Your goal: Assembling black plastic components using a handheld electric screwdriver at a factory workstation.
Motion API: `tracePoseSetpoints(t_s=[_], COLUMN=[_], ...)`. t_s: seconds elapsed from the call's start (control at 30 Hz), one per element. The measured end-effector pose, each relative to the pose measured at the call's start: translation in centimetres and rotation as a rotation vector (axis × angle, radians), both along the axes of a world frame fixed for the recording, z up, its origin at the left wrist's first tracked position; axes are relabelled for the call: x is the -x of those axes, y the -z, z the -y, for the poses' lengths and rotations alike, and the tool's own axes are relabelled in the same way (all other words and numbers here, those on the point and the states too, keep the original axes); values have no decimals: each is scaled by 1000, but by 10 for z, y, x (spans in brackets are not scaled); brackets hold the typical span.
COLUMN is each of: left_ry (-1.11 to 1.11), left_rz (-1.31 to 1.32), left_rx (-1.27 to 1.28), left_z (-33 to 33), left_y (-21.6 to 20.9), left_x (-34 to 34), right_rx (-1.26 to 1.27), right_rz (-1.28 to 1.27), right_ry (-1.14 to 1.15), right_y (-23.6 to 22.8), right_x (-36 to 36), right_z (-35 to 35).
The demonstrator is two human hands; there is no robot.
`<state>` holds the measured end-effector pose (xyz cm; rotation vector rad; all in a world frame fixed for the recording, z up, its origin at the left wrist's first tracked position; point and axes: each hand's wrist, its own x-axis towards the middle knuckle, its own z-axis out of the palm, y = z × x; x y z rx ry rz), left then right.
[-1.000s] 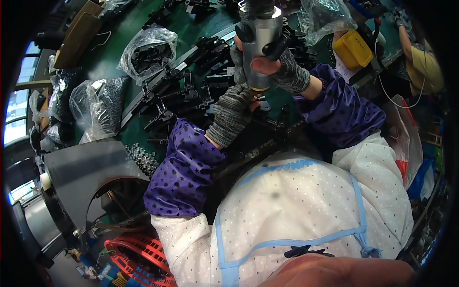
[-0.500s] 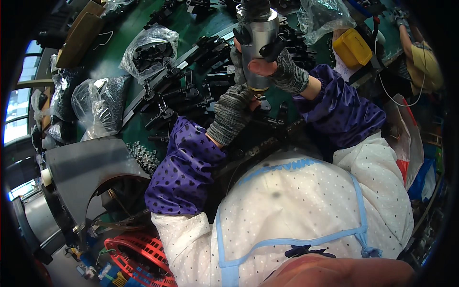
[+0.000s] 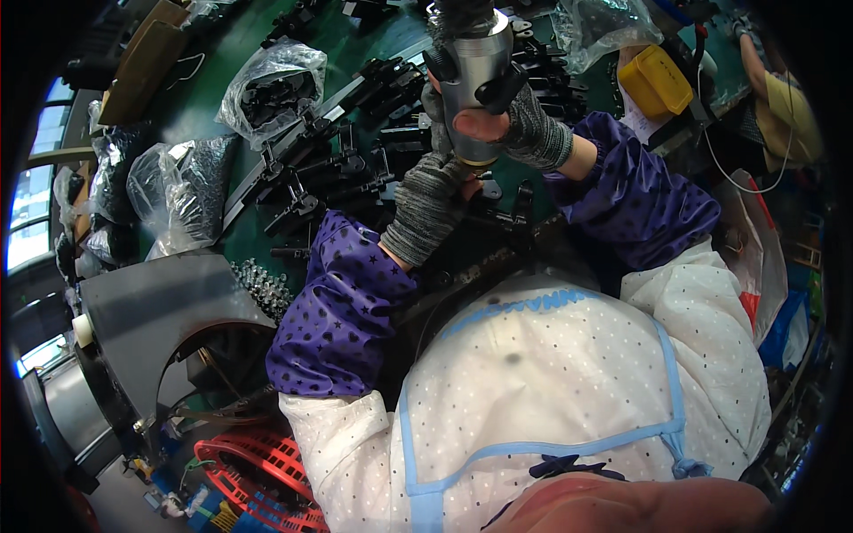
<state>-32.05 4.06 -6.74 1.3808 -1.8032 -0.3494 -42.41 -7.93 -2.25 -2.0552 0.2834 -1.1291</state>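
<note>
My right hand (image 3: 530,133), in a grey knitted glove with bare fingertips, wraps around a silver cylindrical power tool (image 3: 478,67) with a black lever. Its thumb lies across the front, and its fingers show on the far left side. The tool stands nearly upright, a brass-coloured ring at its lower end. Just below that end, my left hand (image 3: 425,206), gloved alike, is closed with its fingers pinched near the tip. What it pinches is mostly hidden. Around both hands lie several black metal bracket assemblies (image 3: 342,169) on the green bench.
Clear bags of parts (image 3: 271,93) and a filled plastic bag (image 3: 182,195) lie to the left. A pile of small metal pieces (image 3: 260,289) sits by a grey machine guard (image 3: 169,311). A yellow container (image 3: 656,83) stands right; a co-worker's arm (image 3: 755,75) is beyond. A red basket (image 3: 258,480) is below.
The whole view has shifted slightly. The tool leans a little differently, its lower end still between my hands; both hands keep almost the same hold.
</note>
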Motion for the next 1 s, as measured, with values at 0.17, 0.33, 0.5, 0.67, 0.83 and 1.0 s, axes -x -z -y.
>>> tracePoseSetpoints(t_s=[0.17,0.33,0.5,0.67,0.83,1.0], left_ry=[9,-29,16,-55,-72,-527], left_rz=[15,2,21,9,80,433], left_rx=[-18,10,13,-47,-164,-296], left_z=[5,-7,9,-6,15,65], left_y=[1,-11,-4,-9,-65,-37], left_x=[4,-2,4,0,-81,-221], right_rx=[-201,-92,-317,-562,175,168], right_rz=[-6,19,64,199,-928,-1226], right_ry=[-61,-55,-234,-392,59,167], right_y=[-3,-6,-23,-72,-27,17], right_x=[7,-5,10,22,116,121], right_z=[-2,-5,-1,-17,-39,-69])
